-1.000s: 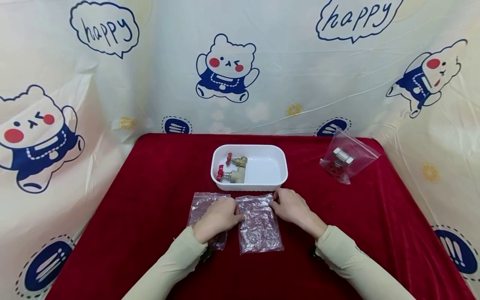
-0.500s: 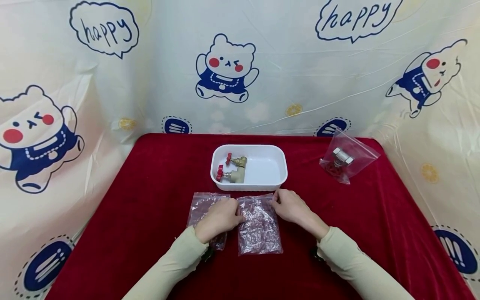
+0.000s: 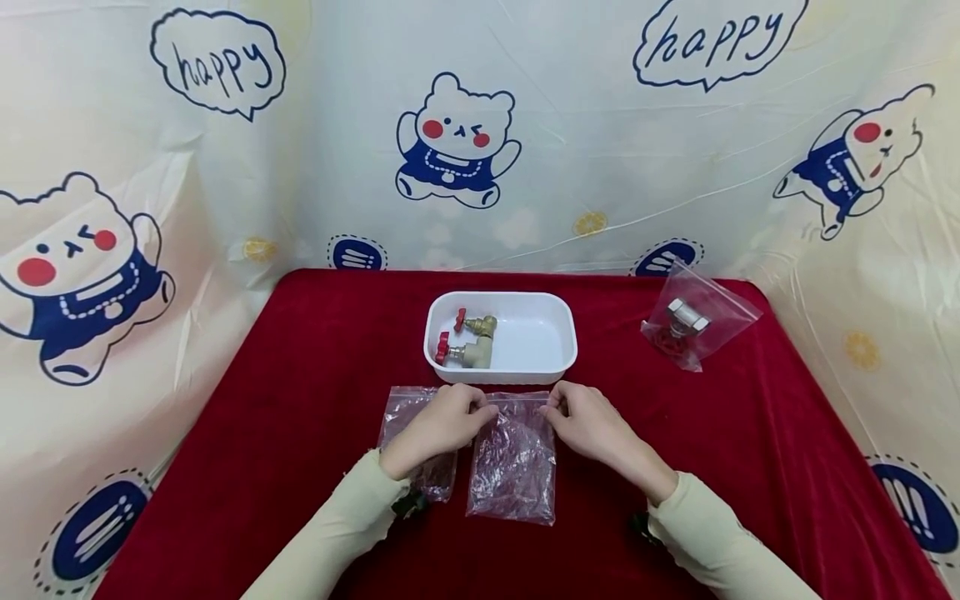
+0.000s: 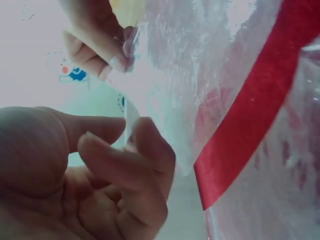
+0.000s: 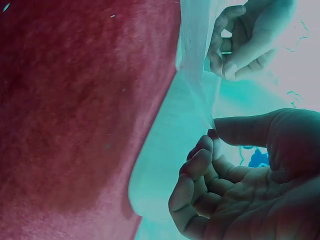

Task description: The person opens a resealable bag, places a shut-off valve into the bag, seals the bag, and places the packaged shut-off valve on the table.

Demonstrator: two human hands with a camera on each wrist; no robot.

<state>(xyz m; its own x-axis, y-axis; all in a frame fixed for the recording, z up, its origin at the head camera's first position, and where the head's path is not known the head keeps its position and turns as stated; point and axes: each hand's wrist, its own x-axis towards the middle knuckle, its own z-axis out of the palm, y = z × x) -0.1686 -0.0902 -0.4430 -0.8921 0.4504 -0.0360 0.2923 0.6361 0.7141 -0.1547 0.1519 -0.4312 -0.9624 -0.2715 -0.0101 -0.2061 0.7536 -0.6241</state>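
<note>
Fingers of the left hand (image 3: 442, 419) and right hand (image 3: 592, 423) pinch narrowly, in the head view, the 2 upper corners of a clear plastic bag (image 3: 513, 475), midway between the left and right edges of the red tabletop (image 3: 247, 467). From those fingertips the bag stretches toward the person, its long axis pointing away from the white tray (image 3: 551, 379). Its zip edge, spanning the gap between the hands just short of the tray, looks like the relation that counts; neither hand seems clearly nearer. Another bag (image 3: 405, 406) is partly hidden by the left hand. In the tray, 2 valves (image 3: 476, 354) sit at the left end; a bagged valve (image 3: 687, 318) lies near the tabletop's far right corner.

The left wrist view shows a thumb and finger meeting at the bag's rim, the right hand pinching opposite.

The right wrist view shows the other corner held likewise; whether the bag's mouth is parted, I cannot tell
</note>
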